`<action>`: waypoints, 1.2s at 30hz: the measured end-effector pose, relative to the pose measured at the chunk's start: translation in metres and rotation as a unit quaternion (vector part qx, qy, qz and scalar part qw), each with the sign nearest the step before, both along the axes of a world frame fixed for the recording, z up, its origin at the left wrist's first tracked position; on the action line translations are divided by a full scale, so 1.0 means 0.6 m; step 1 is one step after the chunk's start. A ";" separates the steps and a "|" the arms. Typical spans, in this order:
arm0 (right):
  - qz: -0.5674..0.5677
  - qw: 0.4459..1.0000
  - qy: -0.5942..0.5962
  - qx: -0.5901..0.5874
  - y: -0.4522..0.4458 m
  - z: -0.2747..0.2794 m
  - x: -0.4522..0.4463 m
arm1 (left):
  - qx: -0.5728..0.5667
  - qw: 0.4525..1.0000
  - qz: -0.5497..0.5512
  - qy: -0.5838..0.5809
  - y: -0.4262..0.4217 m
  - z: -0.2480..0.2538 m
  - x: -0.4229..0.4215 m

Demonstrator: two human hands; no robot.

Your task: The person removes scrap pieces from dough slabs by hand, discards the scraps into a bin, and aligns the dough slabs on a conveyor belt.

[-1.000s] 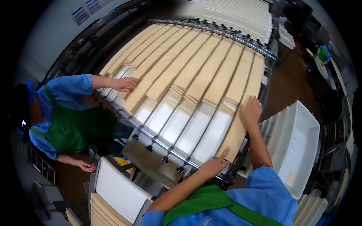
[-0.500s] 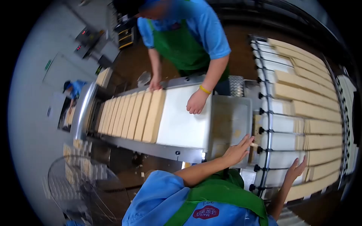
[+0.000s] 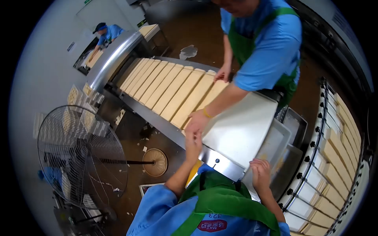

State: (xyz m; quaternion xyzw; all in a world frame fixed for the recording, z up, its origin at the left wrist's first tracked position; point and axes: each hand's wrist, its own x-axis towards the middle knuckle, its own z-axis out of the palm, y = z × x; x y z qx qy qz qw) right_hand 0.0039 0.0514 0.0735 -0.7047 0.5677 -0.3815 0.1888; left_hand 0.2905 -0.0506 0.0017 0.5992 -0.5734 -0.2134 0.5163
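Reaching gently beside pale slabs
Left hand is grasping something or nothing, cannot tell; right hand is curling loosely, released; even support is likely sparing edges.

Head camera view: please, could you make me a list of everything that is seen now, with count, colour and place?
conveyor belt: one, white, centre
dough-like strips: about ten, pale yellow, side by side on the belt
metal hood: one, silver, over the belt's far end
pedestal fan: one, grey, left
floor scraps: several, whitish, near the fan base
trays: several, grey, right of the belt
rod frame: one, dark metal, right, over more pale strips
co-workers: at least two, blue shirts; one across the belt, one far left
apron: one, green, bottom
left hand: one, bare, by the near co-worker's hand
right hand: one, bare, at the belt's near right corner
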 end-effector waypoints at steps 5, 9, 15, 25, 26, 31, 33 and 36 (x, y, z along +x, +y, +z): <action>0.078 0.997 -0.011 0.018 -0.103 0.044 0.115 | 0.163 0.959 0.137 -0.188 -0.075 -0.088 0.168; 0.094 0.995 -0.002 0.040 -0.207 0.053 0.196 | 0.277 0.938 0.091 -0.188 -0.118 -0.108 0.185; 0.065 0.989 0.121 0.049 -0.399 -0.066 0.291 | 0.304 0.937 0.022 -0.172 -0.145 -0.071 0.182; -0.131 0.940 0.265 0.169 -0.672 -0.160 0.384 | 0.316 0.915 -0.044 -0.247 -0.162 -0.052 0.180; -0.140 0.938 0.266 0.172 -0.689 -0.158 0.387 | 0.334 0.903 -0.038 -0.267 -0.163 -0.051 0.177; -0.124 0.900 0.259 0.329 -0.704 -0.138 0.385 | 0.296 0.891 -0.065 -0.337 -0.157 -0.060 0.171; -0.154 0.904 0.211 0.338 -0.685 -0.128 0.369 | 0.317 0.885 -0.091 -0.328 -0.153 -0.062 0.176; -0.233 0.878 0.192 0.371 -0.642 -0.098 0.307 | 0.342 0.885 -0.138 -0.283 -0.154 -0.058 0.172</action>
